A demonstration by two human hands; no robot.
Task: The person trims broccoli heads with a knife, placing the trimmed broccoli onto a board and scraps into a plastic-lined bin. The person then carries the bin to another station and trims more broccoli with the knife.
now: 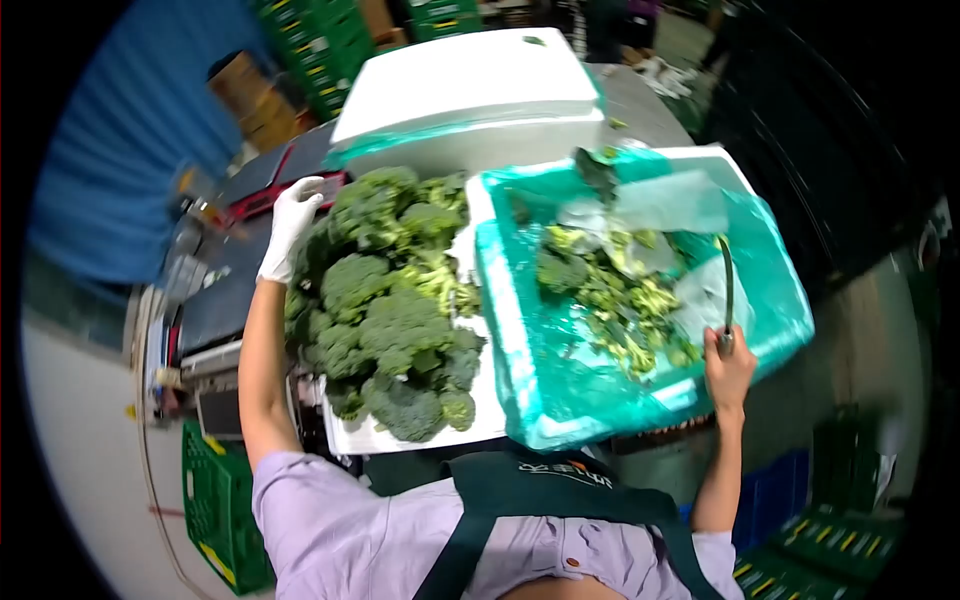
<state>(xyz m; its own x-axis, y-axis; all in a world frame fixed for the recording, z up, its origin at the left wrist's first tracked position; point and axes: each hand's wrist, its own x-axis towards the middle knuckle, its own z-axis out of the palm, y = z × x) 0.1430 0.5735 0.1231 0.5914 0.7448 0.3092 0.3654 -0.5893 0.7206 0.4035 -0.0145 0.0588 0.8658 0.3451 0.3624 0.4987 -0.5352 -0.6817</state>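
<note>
Broccoli heads are piled on a white board at the centre left. My left hand, in a white glove, is at the upper left edge of the pile, fingers curled; what they hold, if anything, is hidden. Bare, my right hand grips a knife with a curved blade pointing up, over the right side of a foam box. Teal plastic lines this box, and broccoli pieces and clear plastic sheets lie inside it.
Behind the pile stands a closed white foam box. A dark scale-like device is at the left. Green crates are at the lower left, lower right and back. A blue curtain hangs at the far left.
</note>
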